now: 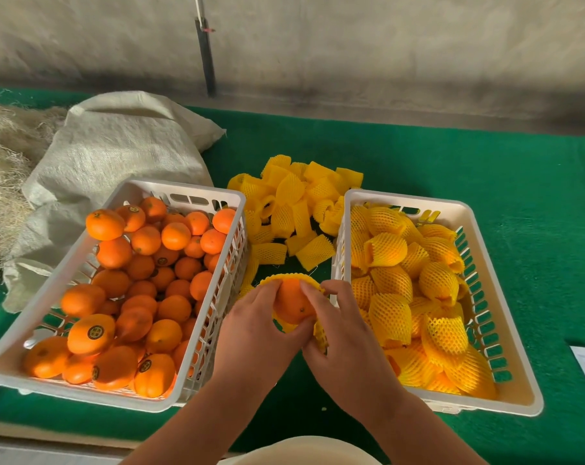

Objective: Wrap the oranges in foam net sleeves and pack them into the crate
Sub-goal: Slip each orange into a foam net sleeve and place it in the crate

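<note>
While both hands pinched a yellow foam net sleeve [319, 333] around a round orange [293, 305], the left hand [254, 333] and right hand [348, 344] worked between the white slotted plastic crates [183, 394].

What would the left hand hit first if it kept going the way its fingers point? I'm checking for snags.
The left hand points away and slightly right. Past the orange it grips, it would probably first meet the loose foam net sleeves between the crates, though depth is uncertain.

A fruit packing shed. A bare concrete wall [351, 45] stands behind a green-covered table [485, 169]. On it sit white crates [170, 196] of oranges [143, 263], loose foam sleeves [294, 203] and a woven sack [116, 146].
</note>
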Action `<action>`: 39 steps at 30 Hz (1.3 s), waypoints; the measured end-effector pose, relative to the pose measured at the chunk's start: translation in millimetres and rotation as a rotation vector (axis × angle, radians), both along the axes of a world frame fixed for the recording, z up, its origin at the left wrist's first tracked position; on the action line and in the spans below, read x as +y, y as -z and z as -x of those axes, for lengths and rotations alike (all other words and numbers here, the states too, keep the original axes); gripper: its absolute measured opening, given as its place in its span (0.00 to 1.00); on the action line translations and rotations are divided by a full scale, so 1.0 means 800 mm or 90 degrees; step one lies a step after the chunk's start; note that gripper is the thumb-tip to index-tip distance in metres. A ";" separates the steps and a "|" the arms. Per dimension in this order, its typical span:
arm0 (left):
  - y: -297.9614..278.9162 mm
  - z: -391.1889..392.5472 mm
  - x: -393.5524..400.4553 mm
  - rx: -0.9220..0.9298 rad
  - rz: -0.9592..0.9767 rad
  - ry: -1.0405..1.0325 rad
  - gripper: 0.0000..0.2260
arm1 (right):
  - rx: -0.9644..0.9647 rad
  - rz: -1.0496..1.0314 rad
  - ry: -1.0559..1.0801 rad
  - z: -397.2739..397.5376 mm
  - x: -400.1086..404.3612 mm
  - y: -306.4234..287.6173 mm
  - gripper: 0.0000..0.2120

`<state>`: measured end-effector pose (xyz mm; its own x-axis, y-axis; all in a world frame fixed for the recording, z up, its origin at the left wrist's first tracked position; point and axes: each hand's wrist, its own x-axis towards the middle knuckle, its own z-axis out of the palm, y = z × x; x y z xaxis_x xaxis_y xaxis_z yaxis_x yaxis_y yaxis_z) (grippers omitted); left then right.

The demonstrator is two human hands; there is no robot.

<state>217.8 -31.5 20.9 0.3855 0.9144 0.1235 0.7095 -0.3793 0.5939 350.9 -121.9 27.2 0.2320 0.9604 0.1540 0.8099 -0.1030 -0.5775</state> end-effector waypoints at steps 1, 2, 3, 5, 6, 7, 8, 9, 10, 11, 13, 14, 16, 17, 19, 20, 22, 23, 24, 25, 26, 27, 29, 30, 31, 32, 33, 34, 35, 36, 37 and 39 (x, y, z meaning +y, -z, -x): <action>-0.002 0.000 -0.002 -0.028 0.008 0.003 0.32 | 0.012 -0.002 -0.021 -0.002 -0.003 -0.002 0.36; -0.003 0.001 -0.003 -0.051 0.011 0.010 0.32 | 0.029 -0.008 -0.040 -0.005 -0.006 -0.004 0.36; -0.003 0.002 -0.003 -0.070 0.007 0.017 0.31 | 0.057 -0.023 -0.053 -0.008 -0.009 -0.009 0.35; 0.003 0.007 0.000 -0.087 -0.008 0.029 0.32 | 0.157 -0.092 -0.039 -0.015 -0.013 -0.017 0.30; 0.005 0.010 0.002 -0.082 -0.010 0.029 0.34 | 0.207 -0.133 -0.006 -0.019 -0.014 -0.019 0.27; 0.006 0.013 0.002 -0.070 -0.010 0.027 0.35 | 0.246 -0.151 0.034 -0.023 -0.013 -0.021 0.28; 0.006 0.015 0.001 -0.058 -0.013 0.029 0.36 | 0.283 -0.133 0.072 -0.024 -0.009 -0.025 0.34; 0.004 0.015 0.000 -0.048 -0.019 0.035 0.36 | 0.321 -0.087 0.096 -0.024 -0.004 -0.028 0.44; 0.002 0.014 -0.003 -0.042 -0.029 0.044 0.37 | 0.356 -0.029 0.104 -0.024 0.001 -0.030 0.53; 0.002 0.013 -0.004 -0.033 -0.042 0.052 0.36 | 0.385 0.019 0.102 -0.023 0.005 -0.030 0.58; 0.006 0.011 -0.008 -0.005 -0.087 0.064 0.33 | 0.418 0.064 0.092 -0.019 0.011 -0.028 0.59; 0.008 0.009 -0.010 0.006 -0.108 0.065 0.34 | 0.414 0.063 0.090 -0.016 0.013 -0.026 0.57; 0.008 0.007 -0.011 0.003 -0.132 0.066 0.35 | 0.385 0.050 0.102 -0.011 0.016 -0.022 0.52; 0.007 0.006 -0.012 -0.004 -0.148 0.072 0.33 | 0.374 0.043 0.118 -0.009 0.017 -0.019 0.50; 0.005 0.005 -0.014 -0.007 -0.191 0.084 0.29 | 0.329 0.029 0.162 -0.003 0.019 -0.013 0.47; 0.004 0.003 -0.016 -0.003 -0.201 0.086 0.28 | 0.295 0.027 0.189 -0.001 0.020 -0.010 0.47; 0.002 0.001 -0.021 0.006 -0.203 0.089 0.27 | 0.267 0.032 0.230 -0.001 0.021 -0.005 0.47; 0.003 0.001 -0.024 0.014 -0.205 0.093 0.26 | 0.273 0.035 0.237 -0.003 0.021 -0.003 0.47; 0.003 0.003 -0.028 0.015 -0.204 0.103 0.25 | 0.277 0.034 0.236 -0.005 0.020 -0.002 0.47; 0.003 0.008 -0.031 0.001 -0.188 0.122 0.23 | 0.274 0.031 0.231 -0.009 0.018 0.000 0.47; 0.002 0.015 -0.034 -0.033 -0.158 0.142 0.21 | 0.262 0.027 0.229 -0.012 0.017 0.001 0.47; 0.001 0.022 -0.034 -0.086 -0.119 0.159 0.19 | 0.247 0.025 0.233 -0.017 0.014 0.003 0.47; -0.003 0.033 -0.030 -0.230 -0.017 0.122 0.14 | 0.224 0.031 0.233 -0.024 0.009 0.004 0.46; -0.004 0.033 -0.023 -0.312 0.061 0.063 0.12 | 0.218 0.035 0.221 -0.027 0.007 0.004 0.46; -0.007 0.028 -0.013 -0.401 0.191 -0.008 0.11 | 0.212 0.038 0.198 -0.029 0.006 0.004 0.46; -0.009 0.022 -0.002 -0.483 0.384 -0.067 0.10 | 0.205 0.042 0.170 -0.029 0.005 0.003 0.46; -0.011 0.015 0.008 -0.532 0.608 -0.096 0.08 | 0.194 0.047 0.141 -0.027 0.004 0.003 0.46; -0.013 0.010 0.016 -0.543 0.795 -0.097 0.10 | 0.181 0.052 0.113 -0.023 0.004 0.003 0.46; -0.015 0.007 0.019 -0.548 0.923 -0.080 0.15 | 0.166 0.058 0.083 -0.018 0.004 0.004 0.46; -0.014 0.006 0.019 -0.568 0.990 -0.062 0.17 | 0.155 0.064 0.056 -0.014 0.005 0.004 0.46; -0.010 0.004 0.019 -0.587 0.995 -0.047 0.18 | 0.151 0.069 0.033 -0.011 0.005 0.005 0.47; -0.001 0.000 0.015 -0.602 0.943 -0.050 0.18 | 0.164 0.087 0.007 -0.012 0.003 0.007 0.51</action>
